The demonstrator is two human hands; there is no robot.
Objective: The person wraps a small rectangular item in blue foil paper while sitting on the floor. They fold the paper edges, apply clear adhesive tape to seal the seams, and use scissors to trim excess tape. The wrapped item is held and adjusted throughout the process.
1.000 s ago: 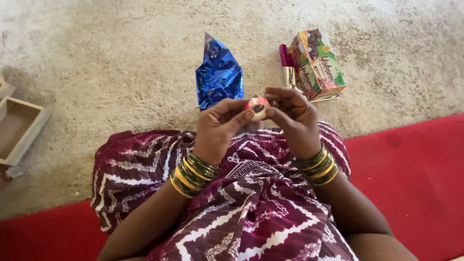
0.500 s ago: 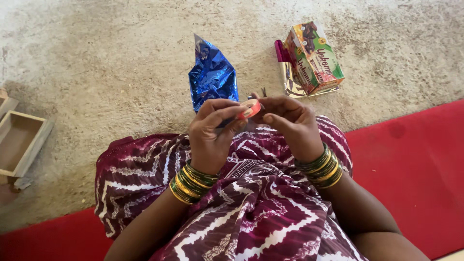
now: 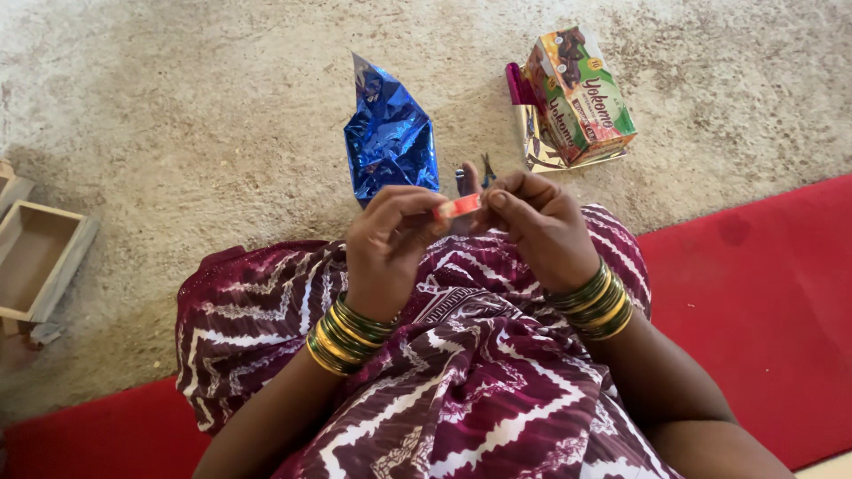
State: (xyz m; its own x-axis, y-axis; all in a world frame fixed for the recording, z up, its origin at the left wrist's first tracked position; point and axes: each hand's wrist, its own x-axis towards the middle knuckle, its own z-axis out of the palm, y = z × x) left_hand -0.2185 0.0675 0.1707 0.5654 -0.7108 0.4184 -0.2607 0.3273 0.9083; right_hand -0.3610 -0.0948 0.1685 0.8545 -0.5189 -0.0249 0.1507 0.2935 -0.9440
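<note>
Over the lap, head view: both hands meet above a maroon dress with white zigzags.
Left hand: fingers curled, thumb and forefinger pinched on one end of a small orange strip; green and gold bangles sit at the wrist.
Right hand: fingertips closed on the other end of the strip; a matching stack of bangles at its wrist.
Strip: held level between the two hands, just above the knees, and clear of the floor.
Hands together: close, joined only through the strip, the knuckles not touching.
Foil: a crumpled blue shiny sheet, lying on the floor just beyond the left hand.
Scissors: small, with blue handles, partly hidden behind the fingertips, lying between the foil and the carton.
Carton: a green and orange printed box, tilted on the floor beyond the right hand, with a gold sheet and a magenta piece tucked under its near side.
Floor: rough beige carpet under everything.
Mat: red, beneath the seated person, running to the right and left edges.
Tray: a shallow wooden box at the far left edge, well apart from the hands.
</note>
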